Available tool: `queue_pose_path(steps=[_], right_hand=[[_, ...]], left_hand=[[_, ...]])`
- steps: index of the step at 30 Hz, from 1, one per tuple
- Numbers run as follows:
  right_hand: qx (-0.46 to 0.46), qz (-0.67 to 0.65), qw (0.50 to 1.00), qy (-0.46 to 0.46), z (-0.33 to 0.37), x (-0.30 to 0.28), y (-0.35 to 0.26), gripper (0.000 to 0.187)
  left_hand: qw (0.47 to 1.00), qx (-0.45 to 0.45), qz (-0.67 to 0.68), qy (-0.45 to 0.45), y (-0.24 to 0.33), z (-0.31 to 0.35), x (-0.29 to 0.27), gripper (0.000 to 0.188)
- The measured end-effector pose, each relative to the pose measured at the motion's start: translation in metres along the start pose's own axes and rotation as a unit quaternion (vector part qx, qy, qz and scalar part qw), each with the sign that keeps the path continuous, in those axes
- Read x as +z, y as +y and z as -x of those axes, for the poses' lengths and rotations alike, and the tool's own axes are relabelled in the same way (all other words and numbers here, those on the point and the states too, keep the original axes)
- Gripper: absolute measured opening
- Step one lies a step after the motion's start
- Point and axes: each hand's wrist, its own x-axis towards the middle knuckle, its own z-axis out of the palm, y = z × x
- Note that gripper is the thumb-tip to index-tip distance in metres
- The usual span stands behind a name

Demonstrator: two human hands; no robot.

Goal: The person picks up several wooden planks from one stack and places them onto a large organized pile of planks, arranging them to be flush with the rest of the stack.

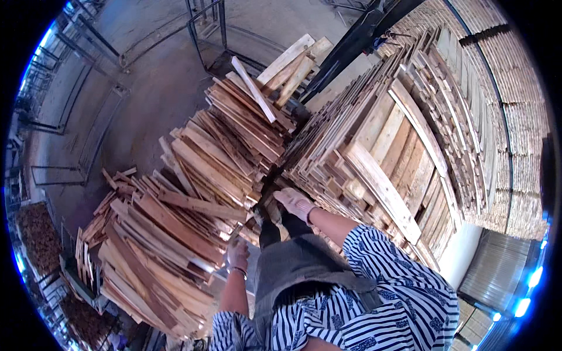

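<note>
My right hand (294,203), in a pale glove, reaches out beside the tall stack of boards (333,175). Its fingers look stretched out, and I see nothing in them. Low on the left, my gloved left hand (238,255) is beside the ends of a loose pile of planks (161,228). Its fingers are too small and blurred to read, and I cannot tell whether it grips anything. A plank (202,205) lies slantwise across that pile, its near end above my left hand. Further up, another heap of boards (249,117) continues the row.
Two long boards, one of them a pale plank (383,190), lie across the top of the right stack. Behind it rise high walls of stacked timber (527,117). A dark metal beam (345,50) slants past the far end. Metal frames (205,35) stand on the concrete floor (146,76).
</note>
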Motion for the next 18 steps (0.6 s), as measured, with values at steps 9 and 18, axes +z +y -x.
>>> queue_pose_path(steps=[9,18], right_hand=[[0.038,0.105,0.963,0.244,-0.286,-0.039,-0.046,0.072],[0.088,0.213,0.944,0.236,-0.496,-0.102,-0.003,0.098]], left_hand=[[0.996,0.043,0.051,-0.065,-0.032,-0.073,0.04,0.055],[0.967,0.028,0.182,-0.175,0.052,-0.263,0.124,0.062]])
